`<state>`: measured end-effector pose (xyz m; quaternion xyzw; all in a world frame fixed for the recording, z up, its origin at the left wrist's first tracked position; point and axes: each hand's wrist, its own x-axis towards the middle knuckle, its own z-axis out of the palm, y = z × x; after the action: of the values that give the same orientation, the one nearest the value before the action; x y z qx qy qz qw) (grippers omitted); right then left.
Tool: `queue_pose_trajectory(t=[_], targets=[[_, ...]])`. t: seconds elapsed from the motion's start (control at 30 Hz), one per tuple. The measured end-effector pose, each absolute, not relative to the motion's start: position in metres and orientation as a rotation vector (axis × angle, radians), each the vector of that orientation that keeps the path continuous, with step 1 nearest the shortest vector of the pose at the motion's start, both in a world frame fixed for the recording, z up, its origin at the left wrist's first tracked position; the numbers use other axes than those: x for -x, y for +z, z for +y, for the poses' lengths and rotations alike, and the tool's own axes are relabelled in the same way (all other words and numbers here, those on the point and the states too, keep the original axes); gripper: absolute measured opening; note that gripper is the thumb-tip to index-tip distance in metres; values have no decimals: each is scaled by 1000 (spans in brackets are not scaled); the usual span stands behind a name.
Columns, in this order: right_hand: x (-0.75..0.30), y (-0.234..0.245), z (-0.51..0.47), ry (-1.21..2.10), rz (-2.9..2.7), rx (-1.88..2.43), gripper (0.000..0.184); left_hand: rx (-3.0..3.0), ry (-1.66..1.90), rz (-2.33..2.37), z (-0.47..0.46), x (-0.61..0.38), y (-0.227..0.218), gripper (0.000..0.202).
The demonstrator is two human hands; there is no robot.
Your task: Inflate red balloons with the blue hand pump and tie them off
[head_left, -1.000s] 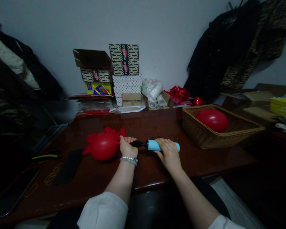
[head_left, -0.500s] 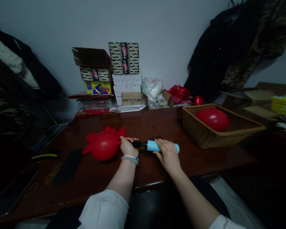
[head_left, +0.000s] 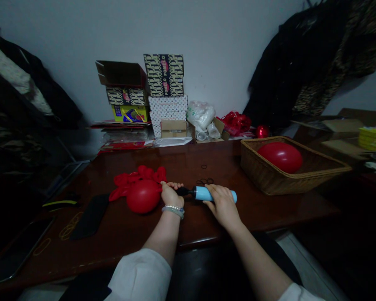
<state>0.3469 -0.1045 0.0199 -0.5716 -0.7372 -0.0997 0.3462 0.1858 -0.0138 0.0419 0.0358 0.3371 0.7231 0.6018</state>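
My left hand [head_left: 173,195] is closed around the neck of a red balloon [head_left: 143,197], which is partly inflated and rests just left of the fingers. A hand pump [head_left: 203,193] with a light blue barrel and a black nozzle end lies in line with that neck; the join is hidden by my left fingers. Wrapped over the blue barrel is my right hand [head_left: 222,202]. Behind the balloon is a pile of limp red balloons [head_left: 122,180]. Several thin dark bands [head_left: 204,167] lie beyond the pump.
To the right, a wicker basket [head_left: 296,182] holds a large red balloon [head_left: 280,156]. At left are a dark flat object [head_left: 90,217], tan rubber bands [head_left: 69,225], a yellow-edged tool [head_left: 61,203] and a tablet-like device [head_left: 19,251]. Stacked boxes [head_left: 167,108] line the wall.
The red balloon at my left hand has become smaller, showing more of the pile behind it. Both hands keep their grips, and the view has shifted slightly.
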Motion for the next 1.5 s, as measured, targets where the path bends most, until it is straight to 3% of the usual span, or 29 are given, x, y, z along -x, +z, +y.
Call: queue_pose_trajectory(t=[0.6, 0.97, 1.5], targets=[[-343, 32, -113, -311, -1898, 1502, 45, -144, 1584, 559, -27, -191, 47, 41], [-357, 33, -108, -349, -1887, 1427, 47, -74, 1670, 540, -6, -152, 77, 40], [-334, 26, -104, -347, -1907, 1426, 46, -82, 1701, 556, -20, -184, 60, 42]])
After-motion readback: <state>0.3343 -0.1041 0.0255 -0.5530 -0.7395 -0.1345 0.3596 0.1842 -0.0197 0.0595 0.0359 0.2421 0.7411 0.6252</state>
